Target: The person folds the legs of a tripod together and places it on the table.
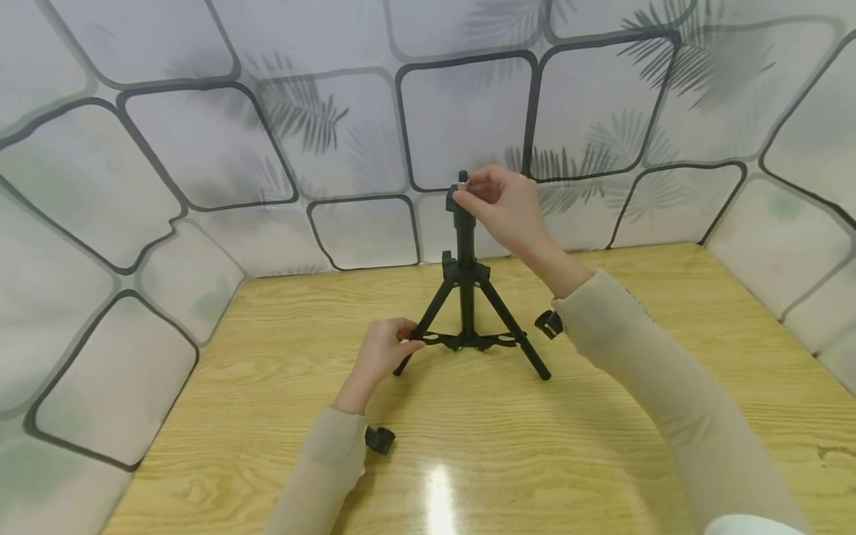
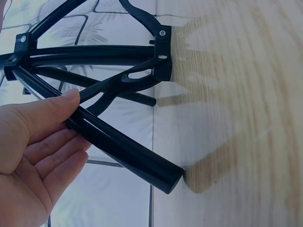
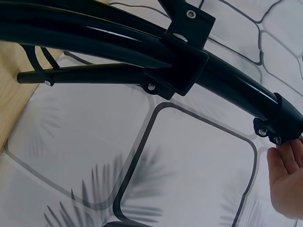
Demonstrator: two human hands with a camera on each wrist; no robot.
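A black tripod (image 1: 467, 241) stands upright on the wooden table with its legs spread. My left hand (image 1: 380, 353) pinches its left leg (image 2: 128, 149) between thumb and fingers, close to where the flat brace (image 2: 130, 78) joins. In the left wrist view the leg's lower end sits right by the tabletop. At the top of the centre column, my right hand (image 1: 511, 212) pinches the tripod head with thumb and fingers, beside a small silver screw with a black tip (image 1: 463, 177). The right wrist view shows the collar (image 3: 284, 116) over that hand's fingertips; the thumb is hidden there.
The light wooden table (image 1: 281, 334) runs back to a pale cloth backdrop (image 1: 361, 234) with grey outlines and leaf prints, which also rises at both sides. Black clip-like pieces show beside each sleeve, one at the left wrist (image 1: 380, 440) and one at the right (image 1: 550, 324).
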